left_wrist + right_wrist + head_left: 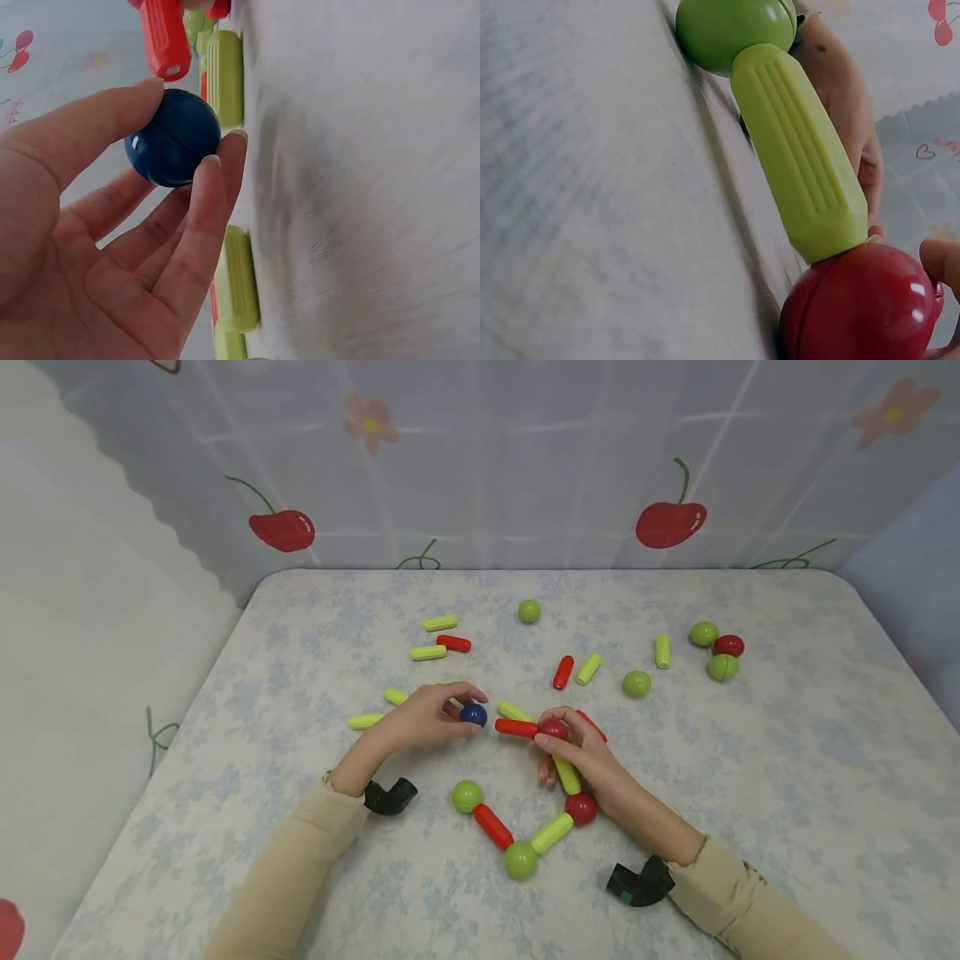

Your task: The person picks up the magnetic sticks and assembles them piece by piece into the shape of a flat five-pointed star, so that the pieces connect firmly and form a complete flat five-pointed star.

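Observation:
My left hand [423, 717] pinches a blue ball [473, 715] between thumb and fingertips; the left wrist view shows the same blue ball [176, 142] close up. Across from it, my right hand [592, 760] holds a dark red ball [553, 729]. A red rod [514, 727] juts from that ball toward the blue ball, with a small gap between. From the held ball a yellow-green rod [567, 775] leads to another dark red ball [581, 808]. The chain continues through a yellow-green rod [552, 833], a green ball [521, 860] and a red rod [492, 827] to a green ball [467, 796].
Loose yellow-green rods [428, 652] and a red rod [453, 643] lie at the back left. More rods and a green ball [637, 684] are right of centre. Green balls and a dark red ball [729, 646] cluster at the right. A cherry-patterned curtain [480, 468] rises behind the table.

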Available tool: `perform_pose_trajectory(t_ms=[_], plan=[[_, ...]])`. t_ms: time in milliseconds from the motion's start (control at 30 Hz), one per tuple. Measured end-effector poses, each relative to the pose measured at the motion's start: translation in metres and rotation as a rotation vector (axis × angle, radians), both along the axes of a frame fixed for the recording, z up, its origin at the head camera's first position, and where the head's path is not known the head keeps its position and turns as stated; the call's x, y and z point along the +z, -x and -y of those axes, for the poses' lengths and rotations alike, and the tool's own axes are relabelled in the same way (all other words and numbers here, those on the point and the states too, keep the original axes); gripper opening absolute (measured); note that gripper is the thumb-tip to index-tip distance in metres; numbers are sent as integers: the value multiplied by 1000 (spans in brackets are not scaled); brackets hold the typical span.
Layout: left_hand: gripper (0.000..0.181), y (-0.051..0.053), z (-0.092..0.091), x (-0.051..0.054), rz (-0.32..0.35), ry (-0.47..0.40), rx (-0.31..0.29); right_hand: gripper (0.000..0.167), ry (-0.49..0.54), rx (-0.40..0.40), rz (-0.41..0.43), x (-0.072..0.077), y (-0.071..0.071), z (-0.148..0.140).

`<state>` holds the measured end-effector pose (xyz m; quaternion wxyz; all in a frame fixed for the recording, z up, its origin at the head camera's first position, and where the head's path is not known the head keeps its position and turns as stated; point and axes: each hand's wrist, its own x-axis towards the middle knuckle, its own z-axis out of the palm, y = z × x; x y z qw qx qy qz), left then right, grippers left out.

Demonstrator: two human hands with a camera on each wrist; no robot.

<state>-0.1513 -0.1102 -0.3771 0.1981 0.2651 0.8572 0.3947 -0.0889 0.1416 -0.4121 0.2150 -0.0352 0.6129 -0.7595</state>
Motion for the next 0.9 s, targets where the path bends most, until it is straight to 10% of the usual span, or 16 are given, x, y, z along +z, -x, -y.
perform_pose_trajectory(t_ms=[500,900], plan=[[36,-17,-4,-14,113,-240,-5,21,21,10,1,0,-1,-1],[47,-18,8,-6,12,-237,-59,22,-13,20,6,2,0,-1]])
